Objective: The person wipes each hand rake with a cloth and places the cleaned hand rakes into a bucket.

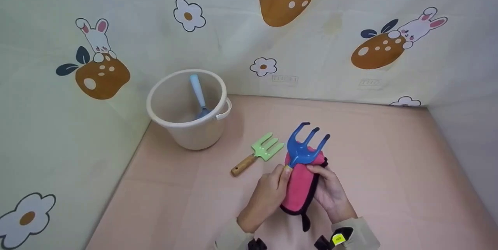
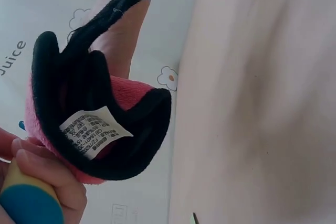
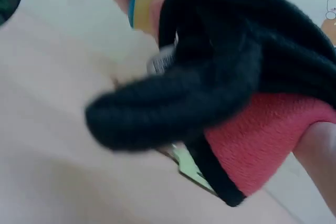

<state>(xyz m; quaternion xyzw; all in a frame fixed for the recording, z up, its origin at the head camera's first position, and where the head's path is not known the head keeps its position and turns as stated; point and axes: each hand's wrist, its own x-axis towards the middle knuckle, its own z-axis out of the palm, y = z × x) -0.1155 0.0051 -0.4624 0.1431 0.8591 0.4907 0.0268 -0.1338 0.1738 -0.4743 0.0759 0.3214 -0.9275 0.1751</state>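
The left hand (image 1: 268,193) grips the yellow-and-blue handle (image 2: 31,198) of a blue three-pronged rake (image 1: 301,152), its thumb on top. The rake's head lies over the upper part of a pink cloth piece (image 1: 299,189) with black trim and a black loop (image 1: 305,222). At the cloth's right edge the right hand (image 1: 332,193) pinches it, thumb on top and fingers behind. In the left wrist view the cloth's black-edged opening faces the camera, with a white label (image 2: 95,129) inside. Part of the left hand's grip is hidden behind the cloth in the right wrist view.
A green fork (image 1: 266,148) with a wooden handle lies on the table left of the rake. Behind it to the left stands a cream bucket (image 1: 198,135) with a blue-handled tool (image 1: 197,91) inside. Patterned cloth walls (image 1: 225,43) border the table.
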